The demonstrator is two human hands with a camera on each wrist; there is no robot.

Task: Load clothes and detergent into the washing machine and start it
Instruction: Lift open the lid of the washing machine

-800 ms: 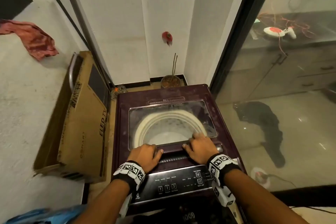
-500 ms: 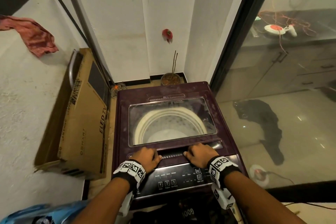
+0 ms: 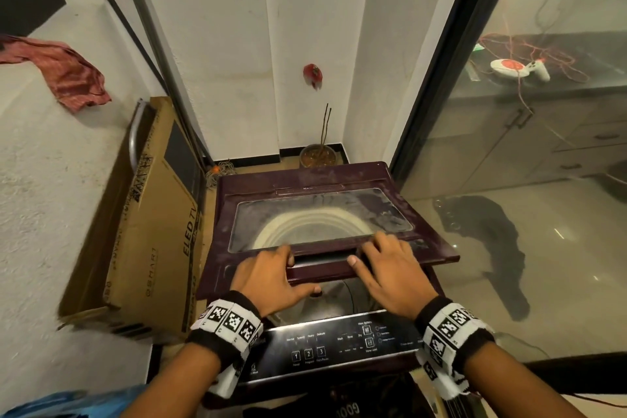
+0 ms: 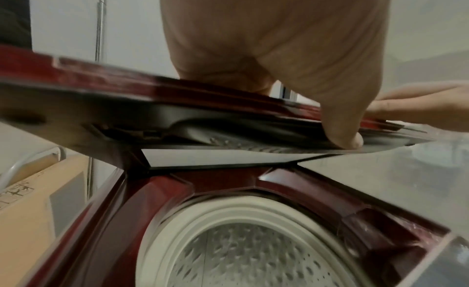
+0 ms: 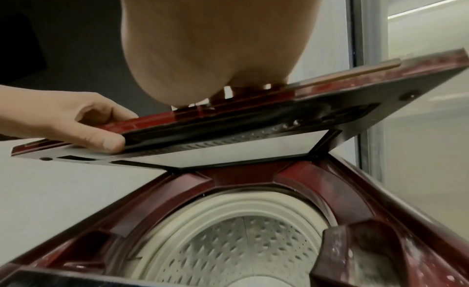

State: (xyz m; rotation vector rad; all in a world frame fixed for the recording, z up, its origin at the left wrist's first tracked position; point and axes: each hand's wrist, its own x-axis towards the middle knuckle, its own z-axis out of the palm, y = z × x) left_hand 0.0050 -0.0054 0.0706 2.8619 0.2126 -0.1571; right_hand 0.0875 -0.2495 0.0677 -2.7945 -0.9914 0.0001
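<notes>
A maroon top-load washing machine (image 3: 339, 349) stands in front of me, its control panel nearest. Its glass-windowed lid (image 3: 322, 210) is tilted up at the front, hinged at the back. My left hand (image 3: 271, 271) grips the lid's front edge, fingers on top and thumb (image 4: 347, 138) underneath. My right hand (image 3: 386, 261) holds the same edge further right, fingers flat on top and thumb at the handle recess. Below the raised lid (image 5: 279, 114) the white-rimmed steel drum (image 5: 241, 241) shows no clothes in the part I can see.
A cardboard TV box (image 3: 152, 231) leans close against the machine's left side. A glass partition (image 3: 509, 180) runs along the right, with a black garment (image 3: 492, 241) on the floor behind it. A red cloth (image 3: 68, 71) lies on the left ledge. A pot (image 3: 317, 156) stands behind the machine.
The lid lay flat and closed before. Its front edge has now risen off the machine, and both hands have come up with it.
</notes>
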